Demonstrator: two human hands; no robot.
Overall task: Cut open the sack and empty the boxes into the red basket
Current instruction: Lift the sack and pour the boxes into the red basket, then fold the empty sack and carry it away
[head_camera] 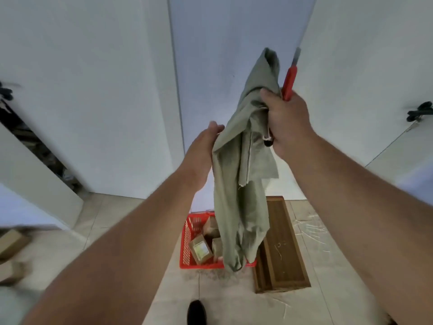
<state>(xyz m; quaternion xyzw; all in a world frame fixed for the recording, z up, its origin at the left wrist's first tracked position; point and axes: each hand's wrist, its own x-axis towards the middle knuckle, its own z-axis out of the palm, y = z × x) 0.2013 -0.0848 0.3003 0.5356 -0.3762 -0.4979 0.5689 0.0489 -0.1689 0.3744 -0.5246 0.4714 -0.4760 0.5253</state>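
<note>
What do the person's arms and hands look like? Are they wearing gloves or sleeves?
No gloves and no sleeves show. Both forearms are bare all the way to the bottom of the picture. The left hand and the right hand are bare too, with no rings, watch or bracelet showing. The arms look long and wide because the camera is wide-angle.

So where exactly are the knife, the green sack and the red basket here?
knife (289, 80): head view, on its red handle above the right hand.
green sack (236, 184): head view, on the hanging cloth's middle.
red basket (186, 240): head view, on its left wall.
</note>
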